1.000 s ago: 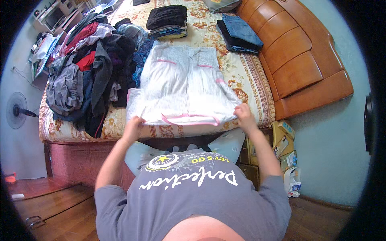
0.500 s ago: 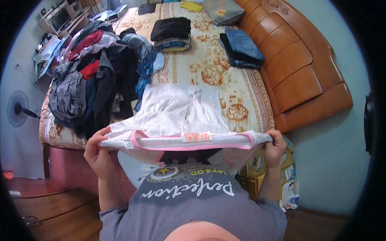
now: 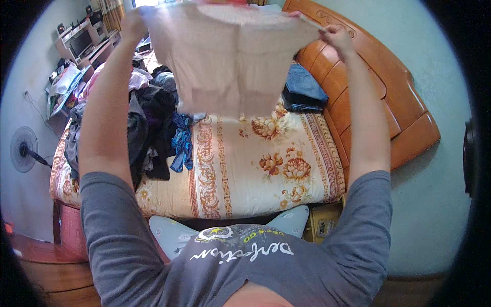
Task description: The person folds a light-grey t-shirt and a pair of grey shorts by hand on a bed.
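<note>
- grip of the right hand (image 3: 338,39) first, in the head view: what does it have?
- fingers pinched together on one upper corner of a pale garment (image 3: 230,64).
- and the left hand (image 3: 136,24)?
- raised level with the other upper corner and closed on it, though blur hides the separate fingers.
- so where is the garment?
- up in the air, spread wide between both hands, its neckline at the top edge and its blurred hem hanging over the bed (image 3: 271,192).
- what lies around it?
- to the left, a heap of dark clothes (image 3: 147,115), partly behind the left forearm, with a blue patterned cloth (image 3: 181,146) just beside it. to the right, folded jeans (image 3: 306,84) near the brown headboard (image 3: 371,97).
</note>
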### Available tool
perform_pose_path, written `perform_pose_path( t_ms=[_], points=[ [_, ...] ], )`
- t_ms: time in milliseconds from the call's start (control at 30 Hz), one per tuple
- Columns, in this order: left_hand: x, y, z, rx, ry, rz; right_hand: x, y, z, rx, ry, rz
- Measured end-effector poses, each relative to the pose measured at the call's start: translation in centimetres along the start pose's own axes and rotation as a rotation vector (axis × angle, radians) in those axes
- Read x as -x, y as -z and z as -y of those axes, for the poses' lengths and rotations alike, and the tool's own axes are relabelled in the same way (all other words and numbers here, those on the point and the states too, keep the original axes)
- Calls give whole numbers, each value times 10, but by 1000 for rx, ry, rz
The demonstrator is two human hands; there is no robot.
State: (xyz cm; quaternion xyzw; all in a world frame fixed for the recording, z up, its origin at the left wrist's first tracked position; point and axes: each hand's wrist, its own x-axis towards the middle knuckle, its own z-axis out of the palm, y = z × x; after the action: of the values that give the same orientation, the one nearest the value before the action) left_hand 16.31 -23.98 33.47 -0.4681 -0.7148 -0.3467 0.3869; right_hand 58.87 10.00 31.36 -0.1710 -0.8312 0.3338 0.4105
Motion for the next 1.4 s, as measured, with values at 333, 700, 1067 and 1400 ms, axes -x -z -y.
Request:
perform_pose_path(
  t_ms=[333, 700, 1067, 1400],
  points=[
    [168, 46, -34, 156, 38, 200, 137, -33, -14, 313, 163, -111],
    [555, 10, -105, 275, 484, 615, 493, -174, -168, 553, -59, 107],
    [643, 40, -117, 140, 382, 705, 566, -185, -144, 547, -193, 221],
    [643, 44, -121, 104, 334, 716, 568, -181, -141, 649, -145, 309]
  ],
)
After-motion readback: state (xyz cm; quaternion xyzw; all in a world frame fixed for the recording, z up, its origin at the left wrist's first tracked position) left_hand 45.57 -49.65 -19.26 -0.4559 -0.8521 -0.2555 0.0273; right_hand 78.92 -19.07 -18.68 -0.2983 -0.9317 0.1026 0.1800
